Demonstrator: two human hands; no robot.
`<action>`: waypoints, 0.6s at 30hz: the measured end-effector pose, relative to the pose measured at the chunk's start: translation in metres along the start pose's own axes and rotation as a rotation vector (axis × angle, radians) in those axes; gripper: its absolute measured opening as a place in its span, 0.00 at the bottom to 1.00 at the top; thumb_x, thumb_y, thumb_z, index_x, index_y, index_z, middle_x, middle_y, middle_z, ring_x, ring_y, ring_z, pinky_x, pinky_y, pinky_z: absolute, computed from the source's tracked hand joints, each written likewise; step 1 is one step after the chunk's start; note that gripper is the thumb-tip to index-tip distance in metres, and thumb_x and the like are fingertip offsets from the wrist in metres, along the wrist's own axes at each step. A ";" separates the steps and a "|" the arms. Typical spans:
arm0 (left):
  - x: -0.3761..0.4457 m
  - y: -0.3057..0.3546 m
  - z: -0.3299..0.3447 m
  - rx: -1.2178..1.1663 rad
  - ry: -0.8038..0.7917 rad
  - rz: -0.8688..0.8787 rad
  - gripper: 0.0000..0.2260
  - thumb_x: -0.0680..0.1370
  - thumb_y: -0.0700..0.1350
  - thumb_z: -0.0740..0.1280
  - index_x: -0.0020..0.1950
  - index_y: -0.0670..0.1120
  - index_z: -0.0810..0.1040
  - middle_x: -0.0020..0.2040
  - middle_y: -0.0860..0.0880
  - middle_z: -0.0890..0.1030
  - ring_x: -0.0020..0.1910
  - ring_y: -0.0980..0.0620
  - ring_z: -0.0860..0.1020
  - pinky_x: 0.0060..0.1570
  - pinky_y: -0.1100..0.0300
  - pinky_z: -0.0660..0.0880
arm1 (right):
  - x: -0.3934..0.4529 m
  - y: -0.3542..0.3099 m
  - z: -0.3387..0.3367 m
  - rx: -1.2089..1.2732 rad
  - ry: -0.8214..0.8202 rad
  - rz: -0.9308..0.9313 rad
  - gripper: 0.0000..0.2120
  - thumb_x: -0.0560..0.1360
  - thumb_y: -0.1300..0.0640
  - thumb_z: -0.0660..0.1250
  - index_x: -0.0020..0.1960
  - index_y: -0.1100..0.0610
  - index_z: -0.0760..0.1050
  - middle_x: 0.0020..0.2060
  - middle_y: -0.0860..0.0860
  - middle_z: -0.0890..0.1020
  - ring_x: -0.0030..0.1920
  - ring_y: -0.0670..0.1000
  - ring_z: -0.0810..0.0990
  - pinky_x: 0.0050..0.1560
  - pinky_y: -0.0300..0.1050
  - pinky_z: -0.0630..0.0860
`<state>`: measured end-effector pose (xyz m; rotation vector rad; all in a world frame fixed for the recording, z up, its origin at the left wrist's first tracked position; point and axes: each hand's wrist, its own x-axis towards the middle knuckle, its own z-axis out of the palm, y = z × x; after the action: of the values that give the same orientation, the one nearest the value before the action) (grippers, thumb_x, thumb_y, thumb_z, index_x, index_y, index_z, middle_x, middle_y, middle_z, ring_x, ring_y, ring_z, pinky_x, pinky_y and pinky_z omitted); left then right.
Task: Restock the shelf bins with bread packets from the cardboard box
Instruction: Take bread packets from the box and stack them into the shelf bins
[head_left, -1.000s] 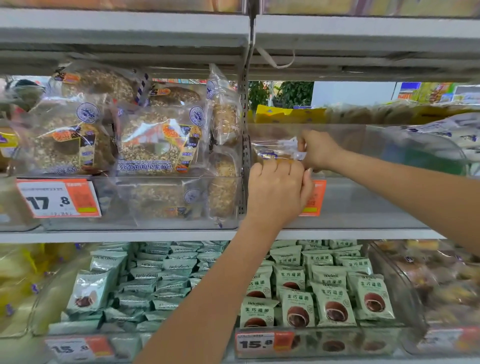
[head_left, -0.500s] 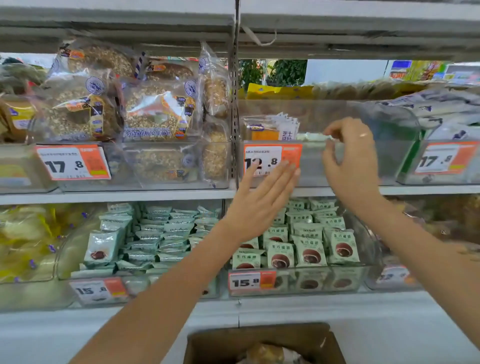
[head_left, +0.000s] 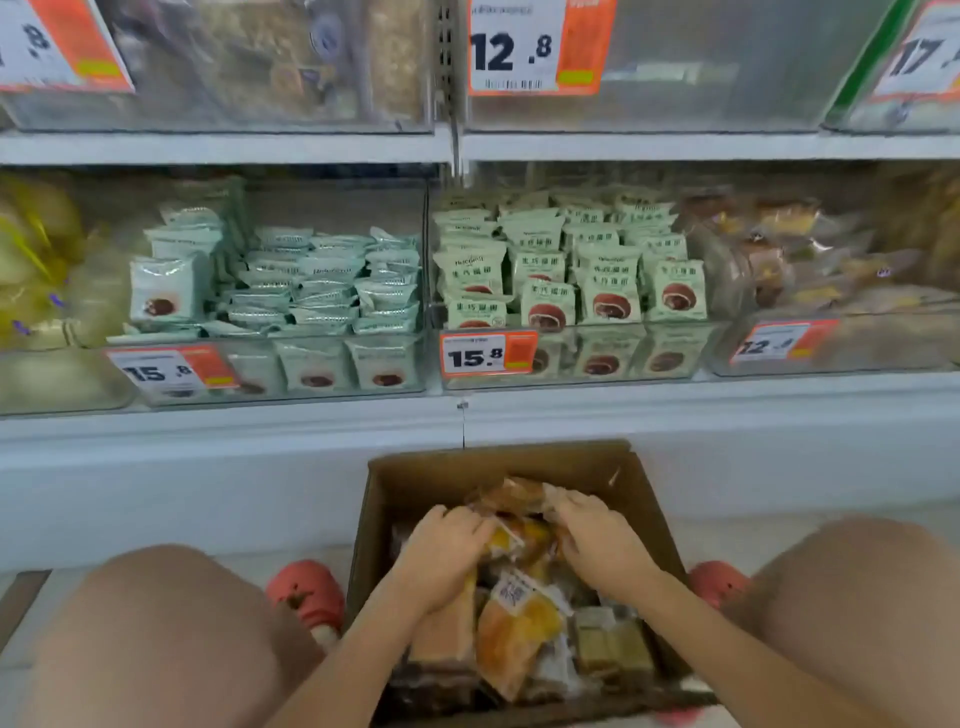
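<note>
Both hands — left hand (head_left: 451, 540), right hand (head_left: 597, 535) — curl round one packet (head_left: 511, 496) lying left-to-right between them at the box's (head_left: 644, 493) far end.

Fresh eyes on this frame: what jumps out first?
Both hands, left hand and right hand, are down in the open cardboard box on the floor at bottom centre, gripping bread packets heaped inside. Above it, clear shelf bins hold rows of mint-green packets, with an orange 15.8 price tag in front.
</note>
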<state>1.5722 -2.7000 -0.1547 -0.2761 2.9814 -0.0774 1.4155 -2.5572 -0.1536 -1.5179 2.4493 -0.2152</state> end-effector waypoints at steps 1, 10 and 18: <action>-0.005 0.004 0.013 -0.033 0.010 -0.007 0.20 0.58 0.44 0.78 0.48 0.49 0.81 0.42 0.51 0.81 0.41 0.51 0.80 0.39 0.60 0.76 | -0.001 -0.002 0.013 -0.006 -0.061 0.000 0.20 0.78 0.60 0.57 0.70 0.52 0.64 0.68 0.51 0.69 0.65 0.54 0.69 0.57 0.49 0.73; -0.016 0.016 0.058 -0.134 -0.091 -0.207 0.18 0.80 0.39 0.56 0.70 0.47 0.68 0.70 0.48 0.68 0.68 0.47 0.64 0.64 0.49 0.65 | -0.019 0.000 0.125 0.236 -0.399 0.265 0.40 0.71 0.46 0.69 0.75 0.56 0.53 0.70 0.58 0.64 0.69 0.60 0.65 0.67 0.54 0.67; -0.017 0.025 0.057 -0.129 -0.138 -0.191 0.17 0.79 0.37 0.56 0.68 0.46 0.70 0.70 0.46 0.69 0.69 0.46 0.64 0.64 0.48 0.63 | -0.014 0.001 0.107 0.513 -0.321 0.437 0.19 0.76 0.51 0.67 0.63 0.60 0.70 0.58 0.55 0.77 0.57 0.55 0.76 0.51 0.44 0.72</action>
<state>1.5927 -2.6748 -0.2103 -0.5569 2.8194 0.1088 1.4516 -2.5434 -0.2546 -0.7249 2.1703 -0.4341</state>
